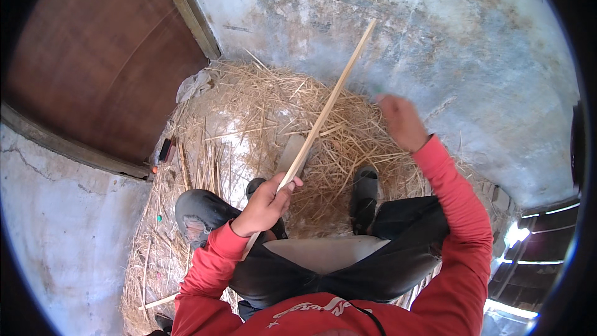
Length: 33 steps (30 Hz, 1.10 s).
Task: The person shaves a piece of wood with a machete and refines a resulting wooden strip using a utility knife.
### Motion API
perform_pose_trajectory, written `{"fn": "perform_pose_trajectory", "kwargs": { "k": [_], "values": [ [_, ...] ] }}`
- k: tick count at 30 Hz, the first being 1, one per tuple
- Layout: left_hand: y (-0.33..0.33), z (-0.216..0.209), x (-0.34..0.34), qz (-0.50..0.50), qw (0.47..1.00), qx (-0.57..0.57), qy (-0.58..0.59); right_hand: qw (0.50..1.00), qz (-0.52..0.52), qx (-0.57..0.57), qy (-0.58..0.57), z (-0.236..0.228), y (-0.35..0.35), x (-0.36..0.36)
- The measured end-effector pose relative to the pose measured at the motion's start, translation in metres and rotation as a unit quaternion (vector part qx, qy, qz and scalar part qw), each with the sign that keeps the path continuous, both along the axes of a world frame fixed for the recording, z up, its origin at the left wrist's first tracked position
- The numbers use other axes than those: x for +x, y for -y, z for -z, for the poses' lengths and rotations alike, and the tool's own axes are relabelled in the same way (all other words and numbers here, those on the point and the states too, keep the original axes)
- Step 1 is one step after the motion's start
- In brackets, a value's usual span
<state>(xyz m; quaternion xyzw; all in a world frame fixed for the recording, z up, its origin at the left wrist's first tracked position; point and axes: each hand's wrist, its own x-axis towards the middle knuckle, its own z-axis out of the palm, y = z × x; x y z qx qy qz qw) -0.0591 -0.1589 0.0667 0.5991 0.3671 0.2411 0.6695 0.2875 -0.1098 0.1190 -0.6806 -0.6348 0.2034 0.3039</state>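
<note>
My left hand (267,206) is closed around a long, pale wooden strip (328,109), near its lower end. The strip slants up and to the right, its far tip in front of the wall, while its short lower end passes below my hand over my thigh. My right hand (403,122) is raised to the right of the strip, apart from it, and blurred by motion. Its fingers look curled, and a small green bit shows at their tips; what they hold I cannot make out.
Straw-like shavings (348,143) cover the floor, with a flat block (292,152) between my feet. A stained pale wall (435,43) rises ahead and a brown door panel (93,56) stands at the left. A small dark red-and-black object (166,150) lies by the door.
</note>
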Motion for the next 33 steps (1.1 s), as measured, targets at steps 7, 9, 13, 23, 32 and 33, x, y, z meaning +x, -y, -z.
{"fn": "perform_pose_trajectory", "kwargs": {
  "k": [7,9,13,23,32,33],
  "values": [
    [-0.003,0.001,0.013,-0.031,0.998,-0.057,0.017,0.963,-0.242,-0.094,0.077,0.027,0.032,-0.109],
    [-0.002,0.008,0.008,-0.037,0.997,-0.061,-0.013,0.966,-0.218,-0.107,0.082,0.038,0.023,-0.111],
    [0.005,0.004,0.001,0.029,0.994,0.008,-0.107,0.991,-0.08,-0.109,0.003,0.063,-0.039,-0.038],
    [-0.004,0.016,-0.002,0.01,0.992,0.035,-0.119,0.959,-0.261,-0.107,0.025,0.052,0.027,-0.103],
    [-0.017,0.01,0.003,-0.025,0.964,0.165,-0.206,0.955,-0.265,-0.045,0.128,0.06,0.007,-0.11],
    [-0.019,0.006,0.003,-0.03,0.962,0.174,-0.208,0.955,-0.258,-0.034,0.144,0.057,0.006,-0.111]
  ]
}}
